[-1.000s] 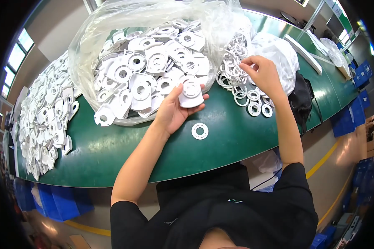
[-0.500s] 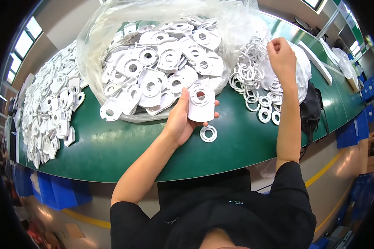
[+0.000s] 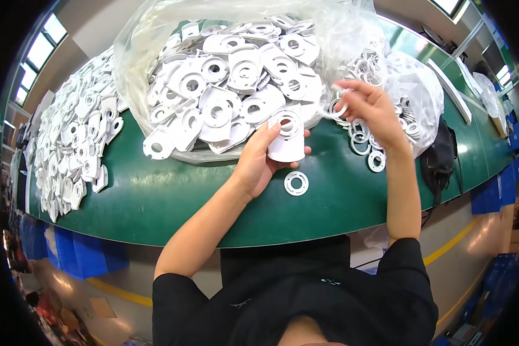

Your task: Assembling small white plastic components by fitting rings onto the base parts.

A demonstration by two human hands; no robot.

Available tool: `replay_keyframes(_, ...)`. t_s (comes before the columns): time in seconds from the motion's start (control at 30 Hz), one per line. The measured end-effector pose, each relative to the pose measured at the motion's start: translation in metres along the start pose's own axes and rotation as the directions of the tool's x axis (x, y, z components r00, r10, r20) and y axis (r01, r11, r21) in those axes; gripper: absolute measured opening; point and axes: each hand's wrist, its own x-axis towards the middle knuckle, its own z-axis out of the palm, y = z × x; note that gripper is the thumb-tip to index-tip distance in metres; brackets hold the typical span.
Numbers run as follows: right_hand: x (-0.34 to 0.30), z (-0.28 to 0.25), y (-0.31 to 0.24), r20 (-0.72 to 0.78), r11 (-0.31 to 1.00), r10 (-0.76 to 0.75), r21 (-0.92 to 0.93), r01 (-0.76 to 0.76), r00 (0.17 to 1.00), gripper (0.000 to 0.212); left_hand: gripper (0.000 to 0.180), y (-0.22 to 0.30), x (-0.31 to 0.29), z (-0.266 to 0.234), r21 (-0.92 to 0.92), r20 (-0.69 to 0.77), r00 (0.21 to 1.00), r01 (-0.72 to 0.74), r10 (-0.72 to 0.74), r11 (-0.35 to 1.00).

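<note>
My left hand grips a white plastic housing with a round ringed opening at its top, held above the green table. Its thumb lies by the opening, and fingertips show on the far side. To the right, my right hand pinches a thin white ring between thumb and fingers, in front of the ring pile. Motion blurs that ring a little. One flat white ring lies on the table just below the held housing.
A clear plastic bag full of similar white housings lies open ahead. More housings are heaped at the left on the green table. A black pouch sits at the right, near a white strip.
My right hand has come left and nearer from the far side of the ring pile, and a white ring now shows in its fingers. My left hand keeps holding the housing.
</note>
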Motion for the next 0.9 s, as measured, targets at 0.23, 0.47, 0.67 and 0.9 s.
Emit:
replay_keyframes(0.23, -0.005, 0.047, 0.017, 0.039, 0.985, 0.007, 0.17, -0.014, 0.999, 0.019, 0.046, -0.001, 0.001, 0.001, -0.001, 0.033, 0.999, -0.024, 0.024, 1.0)
replay_keyframes(0.47, -0.003, 0.051, 0.027, 0.042, 0.988, 0.078, 0.132, -0.082, 0.996, 0.017, 0.062, -0.004, 0.0, 0.004, 0.028, 0.1, 0.995, 0.001, -0.004, 1.0)
replay_keyframes(0.67, -0.003, 0.053, 0.033, -0.018, 0.998, -0.004, -0.057, 0.003, 1.0, 0.015, 0.057, -0.004, -0.001, 0.004, 0.026, 0.102, 0.995, -0.006, 0.003, 1.0)
replay_keyframes(0.9, -0.004, 0.05, 0.03, 0.018, 0.996, 0.028, -0.082, -0.027, 0.999, 0.016, 0.041, -0.008, -0.001, 0.003, 0.089, 0.091, 0.996, -0.014, 0.006, 0.996)
